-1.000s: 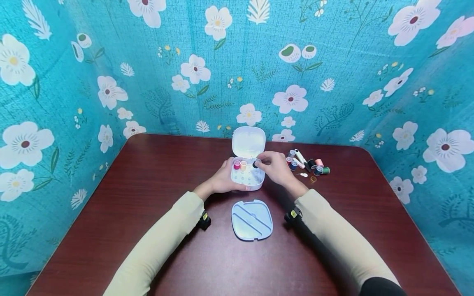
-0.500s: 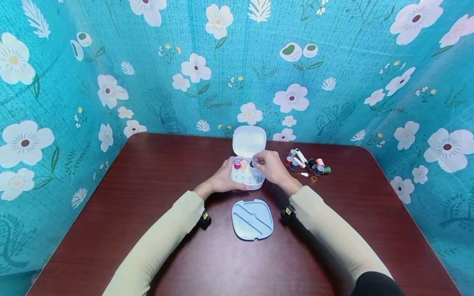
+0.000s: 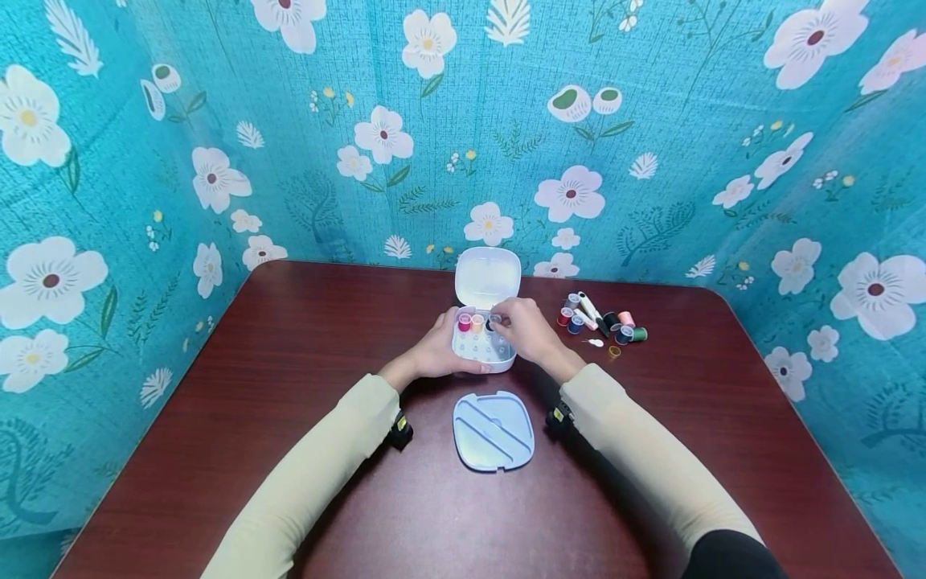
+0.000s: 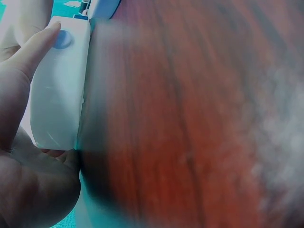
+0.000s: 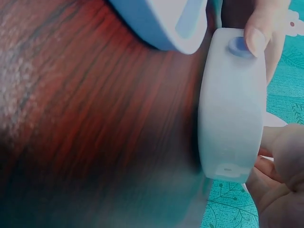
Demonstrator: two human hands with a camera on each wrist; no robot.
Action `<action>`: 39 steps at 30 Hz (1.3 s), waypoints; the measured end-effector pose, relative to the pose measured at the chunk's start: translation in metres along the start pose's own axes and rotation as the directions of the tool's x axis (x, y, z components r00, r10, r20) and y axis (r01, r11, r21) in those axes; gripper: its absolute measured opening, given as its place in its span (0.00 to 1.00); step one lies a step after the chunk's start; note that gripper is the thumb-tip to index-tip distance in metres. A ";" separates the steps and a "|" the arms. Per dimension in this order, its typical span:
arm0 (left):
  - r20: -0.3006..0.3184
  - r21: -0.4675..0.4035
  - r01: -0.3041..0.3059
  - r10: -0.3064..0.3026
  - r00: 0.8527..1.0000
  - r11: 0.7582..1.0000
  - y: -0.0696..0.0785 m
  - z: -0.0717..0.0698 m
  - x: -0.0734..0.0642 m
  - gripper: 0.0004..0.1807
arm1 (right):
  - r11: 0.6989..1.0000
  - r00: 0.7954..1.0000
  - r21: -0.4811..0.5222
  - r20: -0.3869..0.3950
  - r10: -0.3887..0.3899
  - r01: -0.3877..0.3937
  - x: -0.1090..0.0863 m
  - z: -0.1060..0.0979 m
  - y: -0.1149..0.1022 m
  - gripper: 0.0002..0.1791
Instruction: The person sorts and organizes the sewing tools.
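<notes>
A white sewing box (image 3: 499, 366) stands on the table with its lid (image 3: 488, 275) raised at the back. My left hand (image 3: 432, 352) grips the box by its left side; in the left wrist view the thumb (image 4: 40, 45) lies along the front wall by a round blue button (image 4: 62, 40). A magenta thread spool (image 3: 465, 323) and a peach one (image 3: 477, 324) sit in the box's back row, with bare pegs in front. Just right of them my right hand (image 3: 528, 328) pinches a black thread spool (image 3: 493, 322), partly hidden by the fingers.
A light blue divider tray (image 3: 494, 432) lies in front of the box. Right of the right hand are several loose thread spools (image 3: 638, 333), a white pen-like tool (image 3: 588, 305), a small white threader (image 3: 596, 342) and a yellowish ring (image 3: 614, 351). A floral curtain (image 3: 463, 145) hangs behind the table.
My right hand has moved a little left inside the box, bringing the black spool closer to the peach one. The left hand and the box have stayed put.
</notes>
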State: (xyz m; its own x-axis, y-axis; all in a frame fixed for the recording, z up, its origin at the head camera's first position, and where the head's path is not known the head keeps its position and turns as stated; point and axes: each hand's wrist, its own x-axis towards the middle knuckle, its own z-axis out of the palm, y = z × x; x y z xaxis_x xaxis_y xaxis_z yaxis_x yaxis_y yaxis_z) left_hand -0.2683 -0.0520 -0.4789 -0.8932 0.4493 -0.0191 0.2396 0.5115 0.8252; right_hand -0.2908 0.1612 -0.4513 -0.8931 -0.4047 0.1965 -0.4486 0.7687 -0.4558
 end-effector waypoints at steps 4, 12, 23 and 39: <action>0.003 0.000 0.004 -0.004 1.000 1.000 0.002 -0.001 -0.001 0.63 | 1.000 1.000 -0.023 0.017 0.005 -0.004 0.001 0.000 -0.001 0.13; 0.002 -0.004 0.009 -0.009 1.000 1.000 0.002 0.000 -0.003 0.65 | 0.997 0.999 -0.076 0.033 -0.008 0.011 0.002 0.003 -0.001 0.12; 0.003 -0.009 0.020 -0.020 1.000 1.000 0.002 0.001 -0.004 0.63 | 0.995 0.999 -0.103 0.043 -0.011 0.015 0.004 0.003 -0.004 0.13; 0.005 -0.021 0.018 -0.017 1.000 1.000 0.002 0.001 -0.003 0.63 | 0.991 0.999 -0.127 0.037 -0.028 0.032 0.005 0.007 -0.004 0.10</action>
State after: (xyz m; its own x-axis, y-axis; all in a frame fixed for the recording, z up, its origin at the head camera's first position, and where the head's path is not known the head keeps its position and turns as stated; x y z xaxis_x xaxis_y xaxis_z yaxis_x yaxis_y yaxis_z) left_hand -0.2643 -0.0516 -0.4782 -0.8954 0.4439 -0.0363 0.2158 0.5037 0.8365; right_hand -0.2935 0.1522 -0.4542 -0.8784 -0.4439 0.1773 -0.4779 0.8118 -0.3355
